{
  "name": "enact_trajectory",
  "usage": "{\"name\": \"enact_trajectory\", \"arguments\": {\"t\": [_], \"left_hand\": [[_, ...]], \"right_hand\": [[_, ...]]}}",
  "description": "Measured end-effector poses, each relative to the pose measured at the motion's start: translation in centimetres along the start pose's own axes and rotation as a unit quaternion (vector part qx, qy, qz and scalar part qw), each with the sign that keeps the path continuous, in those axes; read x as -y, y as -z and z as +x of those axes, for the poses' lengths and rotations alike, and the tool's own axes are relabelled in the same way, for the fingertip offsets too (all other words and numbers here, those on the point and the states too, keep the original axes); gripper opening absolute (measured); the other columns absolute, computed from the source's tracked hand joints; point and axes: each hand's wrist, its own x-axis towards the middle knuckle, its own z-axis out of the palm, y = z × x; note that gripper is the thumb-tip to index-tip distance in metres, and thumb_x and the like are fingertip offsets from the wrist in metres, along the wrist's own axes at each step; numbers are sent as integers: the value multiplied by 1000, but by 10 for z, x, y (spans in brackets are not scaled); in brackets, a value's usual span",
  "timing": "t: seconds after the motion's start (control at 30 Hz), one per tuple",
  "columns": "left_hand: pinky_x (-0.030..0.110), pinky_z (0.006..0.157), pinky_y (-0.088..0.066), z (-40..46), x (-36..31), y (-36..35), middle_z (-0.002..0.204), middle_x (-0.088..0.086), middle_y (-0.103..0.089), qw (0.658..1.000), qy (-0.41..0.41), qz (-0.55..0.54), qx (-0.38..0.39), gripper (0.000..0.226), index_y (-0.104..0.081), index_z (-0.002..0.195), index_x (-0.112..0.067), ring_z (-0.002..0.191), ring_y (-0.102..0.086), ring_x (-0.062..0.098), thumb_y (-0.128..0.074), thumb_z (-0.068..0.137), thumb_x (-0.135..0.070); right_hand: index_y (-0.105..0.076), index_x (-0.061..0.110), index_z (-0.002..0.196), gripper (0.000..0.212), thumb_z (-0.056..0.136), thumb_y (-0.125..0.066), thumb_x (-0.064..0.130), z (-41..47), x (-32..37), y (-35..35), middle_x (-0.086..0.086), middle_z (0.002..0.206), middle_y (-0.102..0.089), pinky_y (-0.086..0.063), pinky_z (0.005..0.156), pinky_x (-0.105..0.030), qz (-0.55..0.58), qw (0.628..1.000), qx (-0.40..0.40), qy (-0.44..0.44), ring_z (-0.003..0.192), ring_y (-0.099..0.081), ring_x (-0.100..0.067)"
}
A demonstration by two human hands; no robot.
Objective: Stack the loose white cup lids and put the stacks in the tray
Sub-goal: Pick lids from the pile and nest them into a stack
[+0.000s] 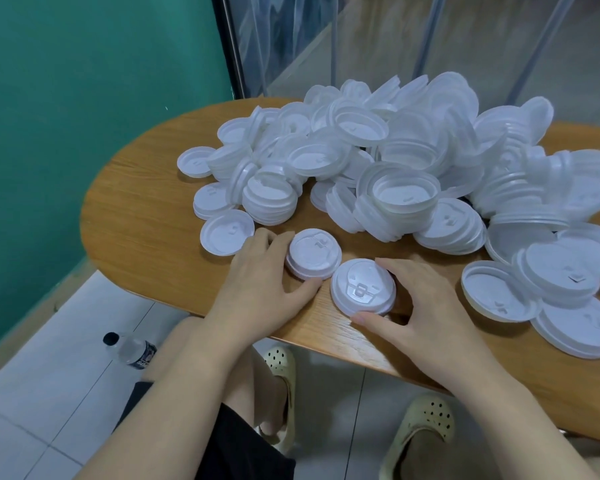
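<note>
A big heap of loose white cup lids [395, 157] covers the back and right of the wooden table [146, 216]. Near the front edge lie two single lids side by side. My left hand [260, 285] holds the left lid [314, 252] between fingers and thumb. My right hand [420, 306] grips the right lid [361, 285], which lies top up with its drink tab showing. No tray is in view.
More lids lie flat at the left [226, 232] and right [496, 292] of the hands. A water bottle [132, 349] lies on the tiled floor to the left, below the table. A green wall stands at the left, and glass panels behind.
</note>
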Motion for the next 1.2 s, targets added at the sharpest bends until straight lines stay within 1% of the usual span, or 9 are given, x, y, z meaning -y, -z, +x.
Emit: {"name": "enact_trajectory", "arguments": {"t": [0.1, 0.2, 0.33, 0.5, 0.6, 0.67, 0.87, 1.1, 1.2], "left_hand": [[29, 113, -21, 5, -5, -2, 148, -8, -41, 1000, -26, 0, 15, 85, -27, 161, -28, 136, -34, 11, -59, 92, -66], [26, 114, -15, 10, -8, -2, 155, -10, -41, 998, -61, -12, 34, 82, -19, 163, -31, 141, -31, 8, -61, 97, -55], [29, 116, -33, 10, -7, -1, 143, -16, -52, 990, -31, -141, 1, 87, -30, 160, -33, 135, -44, 3, -78, 88, -44], [13, 108, -40, 2, -12, 1, 133, -18, -59, 970, -28, -239, -44, 82, -43, 152, -29, 129, -53, -1, -86, 83, -31], [19, 107, -44, 0, -19, -2, 131, -17, -62, 960, -30, -273, -52, 76, -48, 146, -31, 126, -57, 1, -87, 81, -37], [23, 107, -47, -2, -25, -6, 128, -16, -64, 955, -40, -293, -20, 74, -52, 143, -31, 125, -59, 3, -88, 79, -35], [28, 112, -45, -5, -38, -16, 135, -21, -61, 966, -79, -236, 62, 72, -55, 142, -30, 129, -54, -4, -88, 79, -36], [23, 108, -45, -1, -38, -17, 133, -20, -62, 966, -91, -232, 70, 67, -62, 139, -22, 126, -55, -2, -89, 79, -33], [23, 108, -45, 1, -36, -18, 130, -16, -63, 967, -114, -218, 69, 60, -67, 133, -16, 126, -57, 2, -89, 79, -33]], "right_hand": [[-51, 29, 146, 90, 70, -65, 77, -1, -1, 3, 16, 142, -54, -38, 116, -37, -13, 1000, 8, 9, 133, -45, -4], [-47, 31, 149, 95, 69, -62, 80, -2, -3, 5, 18, 145, -51, -34, 117, -32, -21, 1000, 17, 9, 136, -42, -1], [-41, 31, 153, 100, 69, -73, 73, -2, -4, 6, 20, 147, -47, -30, 114, -25, -16, 1000, 23, 5, 133, -36, 7], [-35, 33, 157, 104, 69, -80, 66, -2, -4, 7, 30, 145, -38, -25, 115, -23, -6, 1000, 26, -11, 134, -29, 11], [-35, 32, 157, 105, 69, -80, 67, -1, -5, 7, 37, 139, -33, -24, 115, -22, -2, 999, 29, -13, 133, -26, 15], [-35, 32, 157, 106, 68, -79, 69, -1, -6, 6, 35, 140, -37, -27, 117, -26, 4, 1000, 25, -7, 136, -30, 10], [-34, 33, 158, 105, 69, -76, 72, -2, -8, 4, 15, 156, -44, -33, 121, -41, 11, 1000, 20, -2, 147, -33, -6], [-49, 32, 146, 90, 69, -83, 63, -1, -8, 3, 24, 138, -50, -34, 114, -29, 5, 1000, 3, 17, 131, -41, 4], [-52, 28, 145, 89, 69, -82, 62, 0, -9, 1, 22, 139, -48, -31, 115, -27, 1, 999, -3, 35, 133, -38, 4]]}}
